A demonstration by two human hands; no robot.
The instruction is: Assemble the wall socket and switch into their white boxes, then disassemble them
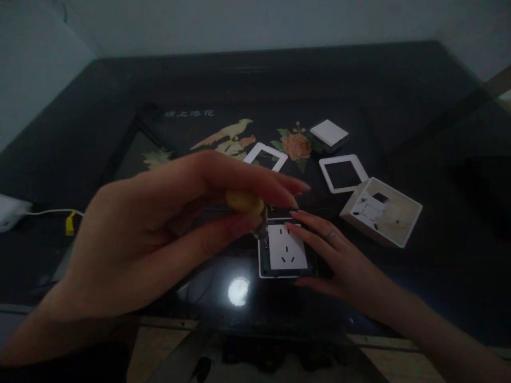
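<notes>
My left hand [159, 229] is raised close to the camera, its fingers pinched round the yellow handle of a small screwdriver [245, 203] whose tip points down at the left edge of a white wall socket [286, 250]. The socket lies flat on the dark glass table [399, 96]. My right hand [331, 255] rests on the socket's right side with fingers stretched flat, steadying it; a ring shows on one finger.
Two white square frames [265, 156] [343, 173], a white switch plate [329, 132] and a wooden mounting box [381, 210] with a socket part lie behind. A white cable [51, 211] and a yellow clip [70, 223] sit at the left edge. A lamp reflection glows on the glass.
</notes>
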